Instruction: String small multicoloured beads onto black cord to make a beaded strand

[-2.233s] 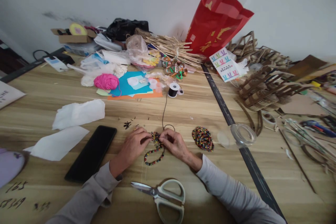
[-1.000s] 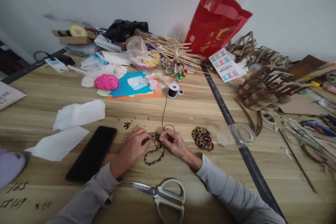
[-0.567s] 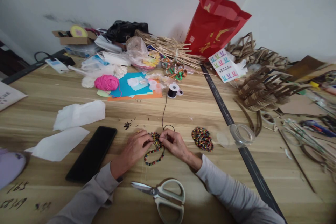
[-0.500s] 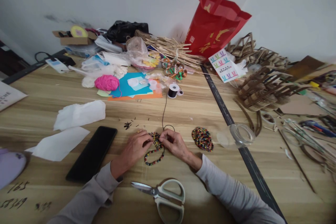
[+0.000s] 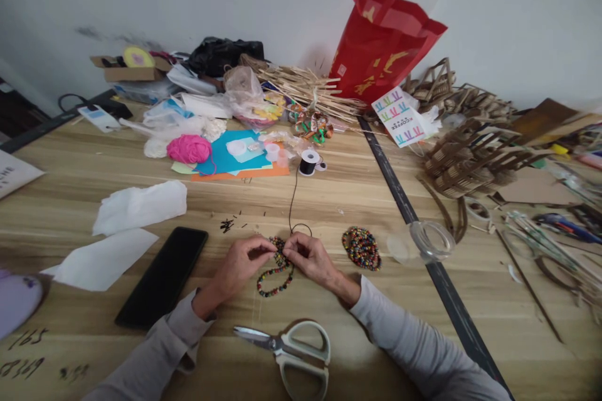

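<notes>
My left hand (image 5: pixel 242 263) has thumb and fingertips pinched together just above a small heap of beads; whatever lies between them is too small to make out. Close to its right, my right hand (image 5: pixel 311 257) pinches the black cord (image 5: pixel 293 194), which runs down from a spool (image 5: pixel 308 163) and curls in a loop by the knuckles. Below the fingertips lies a string of multicoloured beads (image 5: pixel 273 291), its lower part spread in an open loop on the table. Nearer to me rest scissors (image 5: pixel 282 346) with pale handles, blades pointing left.
A coiled pile of bead strings (image 5: pixel 361 249) lies right of my hands, beside a clear tape roll (image 5: pixel 431 240). To the left are a black phone (image 5: pixel 162 277) and white paper (image 5: pixel 140 207). Pink yarn (image 5: pixel 189 149), a red bag (image 5: pixel 380 47) and woven baskets (image 5: pixel 463 156) stand farther back.
My left hand has shifted slightly, its fingers drawn closer together and nearer to the right fingertips. My right hand stays almost in place; the view has moved a little.
</notes>
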`<state>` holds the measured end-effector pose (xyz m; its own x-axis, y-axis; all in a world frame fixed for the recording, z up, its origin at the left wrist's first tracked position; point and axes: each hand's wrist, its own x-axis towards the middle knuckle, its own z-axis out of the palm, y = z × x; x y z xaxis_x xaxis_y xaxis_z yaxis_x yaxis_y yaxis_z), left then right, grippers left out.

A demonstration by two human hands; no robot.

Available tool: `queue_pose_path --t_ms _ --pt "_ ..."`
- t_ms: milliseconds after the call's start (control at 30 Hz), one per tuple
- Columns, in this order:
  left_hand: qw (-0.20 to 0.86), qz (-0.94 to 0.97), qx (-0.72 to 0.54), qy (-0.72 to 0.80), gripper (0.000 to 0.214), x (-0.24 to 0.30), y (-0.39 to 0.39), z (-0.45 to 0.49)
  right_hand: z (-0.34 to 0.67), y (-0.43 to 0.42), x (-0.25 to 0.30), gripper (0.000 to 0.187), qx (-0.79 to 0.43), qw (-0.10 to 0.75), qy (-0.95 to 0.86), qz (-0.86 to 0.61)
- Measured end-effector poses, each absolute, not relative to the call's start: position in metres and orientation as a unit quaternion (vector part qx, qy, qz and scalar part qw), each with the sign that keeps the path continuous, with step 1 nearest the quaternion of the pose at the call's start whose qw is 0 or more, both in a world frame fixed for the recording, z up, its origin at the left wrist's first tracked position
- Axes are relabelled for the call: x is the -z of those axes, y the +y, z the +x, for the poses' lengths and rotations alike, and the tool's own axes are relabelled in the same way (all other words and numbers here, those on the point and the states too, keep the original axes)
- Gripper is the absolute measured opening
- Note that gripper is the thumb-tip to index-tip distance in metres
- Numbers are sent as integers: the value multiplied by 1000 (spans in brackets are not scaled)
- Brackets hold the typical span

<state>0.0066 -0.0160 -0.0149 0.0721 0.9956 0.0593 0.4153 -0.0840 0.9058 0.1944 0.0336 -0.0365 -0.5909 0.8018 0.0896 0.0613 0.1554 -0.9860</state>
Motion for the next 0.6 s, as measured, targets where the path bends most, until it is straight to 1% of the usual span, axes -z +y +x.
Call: queue_pose_path --t_ms 133,333,600 --pt "405 616 -398 546 11 12 -16 9 196 33 35 26 -563 317 -700 -305" --pt "351 663 -415 515 15 10 -15 10 197 33 36 23 -555 314 -710 -298" --pt "334 671 -424 509 14 13 -17 14 197 32 35 26 -551 323 -712 -292"
